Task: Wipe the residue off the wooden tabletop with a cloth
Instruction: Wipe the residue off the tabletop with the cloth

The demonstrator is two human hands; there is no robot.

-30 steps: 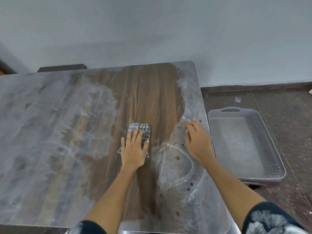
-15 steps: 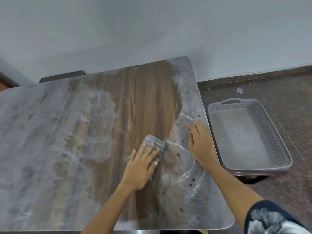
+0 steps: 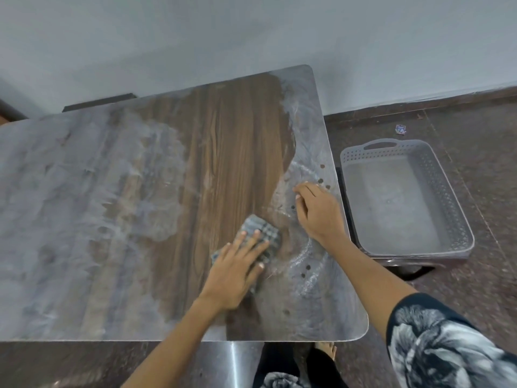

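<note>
Cloth: the checked grey cloth (image 3: 258, 235) lies flat on the desk (image 3: 84, 219), at the right edge of the cleaned brown strip, right where the wood meets the residue.
Residue: a pale grey film (image 3: 56, 205) covers the whole left half of the desk; a narrower band (image 3: 307, 130) runs down the right side, with swirl marks and small dark dots in it.
Cleaned strip: bare wood grain (image 3: 237, 149) shows down the middle, from the far edge to the near one.
Left hand: the left hand (image 3: 237, 264) presses down on the cloth with fingers straight and spread (no curl round the fabric, so it is a flat push, not a closed grip).
Right hand: the right hand (image 3: 316, 211) rests on the filmy right band, fingers loosely bent, holding nothing; it looks to be steadying the body.
Step in hand: wiping, apparently working the strip's right border outward.
Next move: likely a firm sweep rightward into the swirled band, which calls for shifting the right hand out of the way.
Surroundings: a grey perforated tray (image 3: 458, 219) sits on a low stand just beside the desk's right edge.
</note>
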